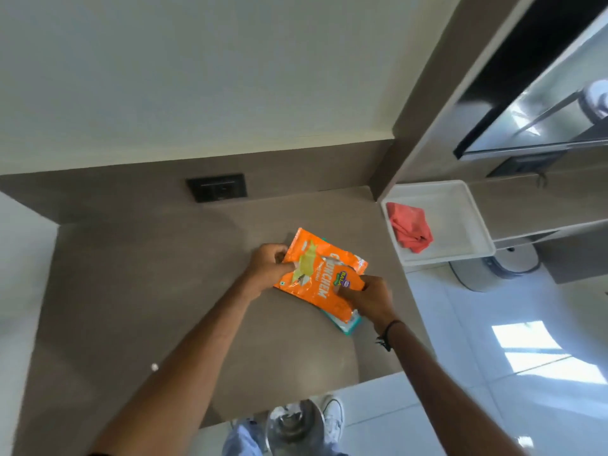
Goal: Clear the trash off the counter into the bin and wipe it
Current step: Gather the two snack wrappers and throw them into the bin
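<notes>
An orange snack wrapper (320, 274) lies on the brown counter (148, 291), on top of a teal wrapper (348, 325) whose edge shows beneath it. My left hand (268, 266) pinches the orange wrapper's left edge. My right hand (370, 297) grips its lower right corner. A red cloth (409, 230) sits crumpled in a white tray (460, 222) at the counter's right end. A grey bin (493, 269) with a round lid stands on the floor just below the tray.
A black wall socket (217, 187) is set in the backsplash behind the counter. White floor tiles (493, 373) stretch to the right. A shelf unit with a glass surface (543, 120) rises at the upper right. My shoes (334, 413) show below the counter edge.
</notes>
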